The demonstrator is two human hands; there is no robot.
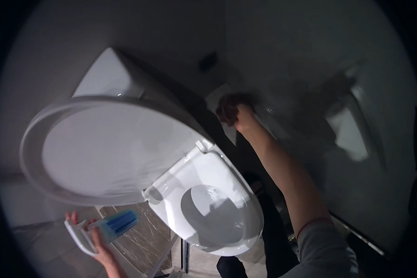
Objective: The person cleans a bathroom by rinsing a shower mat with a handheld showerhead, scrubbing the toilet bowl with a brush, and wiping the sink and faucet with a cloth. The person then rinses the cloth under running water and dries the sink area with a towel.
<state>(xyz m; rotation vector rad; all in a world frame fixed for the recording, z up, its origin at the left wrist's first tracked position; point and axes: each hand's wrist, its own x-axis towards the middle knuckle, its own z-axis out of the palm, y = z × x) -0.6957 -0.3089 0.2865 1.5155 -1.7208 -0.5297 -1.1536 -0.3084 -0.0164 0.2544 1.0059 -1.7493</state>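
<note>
My left hand (100,242), at the lower left, grips a spray bottle (119,224) with a white trigger head and a blue body. The bottle is tilted on its side, below the raised toilet lid (104,143). Reaching out beyond the bowl, my right hand (244,117) is closed on a bunched reddish-brown cloth (227,110). The cloth is by the wall to the right of the toilet; shadow and blur hide whether it touches the wall. Between my arms stands the white toilet bowl (254,211), with some foam or bubbles inside.
A white tank (104,76) rises behind the lid. On the right wall hangs what looks like a toilet paper roll (352,134), in dim light. A small dark item (207,61) is on the far wall. Brown marbled flooring (146,236) lies below the lid.
</note>
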